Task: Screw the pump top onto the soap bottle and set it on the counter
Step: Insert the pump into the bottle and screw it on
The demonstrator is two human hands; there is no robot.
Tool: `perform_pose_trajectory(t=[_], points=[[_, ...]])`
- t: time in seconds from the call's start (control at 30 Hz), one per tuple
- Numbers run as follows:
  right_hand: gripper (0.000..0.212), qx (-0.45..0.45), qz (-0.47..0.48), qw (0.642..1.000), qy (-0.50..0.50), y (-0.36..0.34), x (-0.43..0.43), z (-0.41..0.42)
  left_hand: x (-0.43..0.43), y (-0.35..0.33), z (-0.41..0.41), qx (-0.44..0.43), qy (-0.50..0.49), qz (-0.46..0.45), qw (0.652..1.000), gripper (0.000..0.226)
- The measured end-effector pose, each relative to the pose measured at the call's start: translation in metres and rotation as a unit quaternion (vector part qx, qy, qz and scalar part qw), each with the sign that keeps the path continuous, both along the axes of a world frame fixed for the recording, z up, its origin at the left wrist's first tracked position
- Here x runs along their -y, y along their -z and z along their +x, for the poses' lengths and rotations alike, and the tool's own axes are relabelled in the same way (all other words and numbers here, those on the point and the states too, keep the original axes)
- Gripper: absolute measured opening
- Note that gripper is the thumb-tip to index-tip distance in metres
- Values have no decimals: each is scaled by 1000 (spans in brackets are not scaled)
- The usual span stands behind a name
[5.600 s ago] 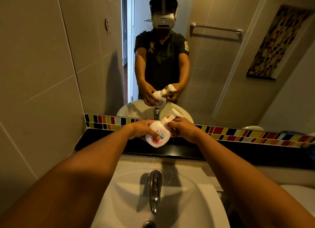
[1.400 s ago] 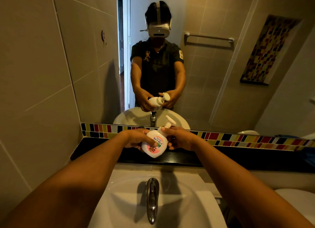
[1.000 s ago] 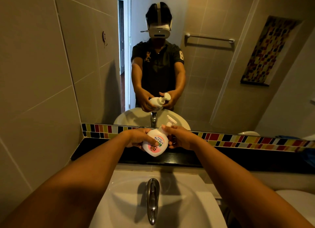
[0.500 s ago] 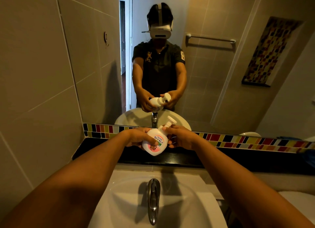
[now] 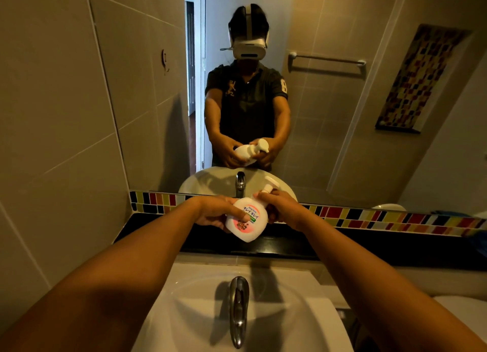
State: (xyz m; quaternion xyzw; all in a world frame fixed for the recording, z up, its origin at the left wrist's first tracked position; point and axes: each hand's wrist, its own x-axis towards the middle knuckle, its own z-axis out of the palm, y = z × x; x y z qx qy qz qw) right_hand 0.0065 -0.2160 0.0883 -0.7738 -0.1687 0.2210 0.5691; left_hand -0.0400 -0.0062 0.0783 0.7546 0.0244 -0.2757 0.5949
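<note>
While the left hand point(image 5: 216, 211) grips the tilted soap bottle point(image 5: 246, 220) at frame centre above the black counter point(image 5: 369, 246), the right hand point(image 5: 280, 206) pinches the pump top point(image 5: 268, 188) at its neck, seemingly not yet tight, so setting down remains.

Dim warm light, bowed edges (wide-angle)

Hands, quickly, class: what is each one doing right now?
Left hand: closed around the soap bottle body.
Right hand: fingers closed on the pump top at the neck.
</note>
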Motion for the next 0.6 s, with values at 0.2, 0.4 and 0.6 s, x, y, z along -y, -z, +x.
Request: perform_pose_trajectory(t=[0.2, 0.4, 0.6], points=[[33, 44, 11, 999, 18, -7, -4, -3, 1, -5, -1, 2, -1, -40, 999, 49], [35, 100, 23, 991, 89, -1, -10, -5, 19, 2, -3, 153, -57, 62, 985, 44], [19, 96, 58, 987, 112, 0, -7, -6, 21, -3, -3, 83, -21, 12, 996, 39]])
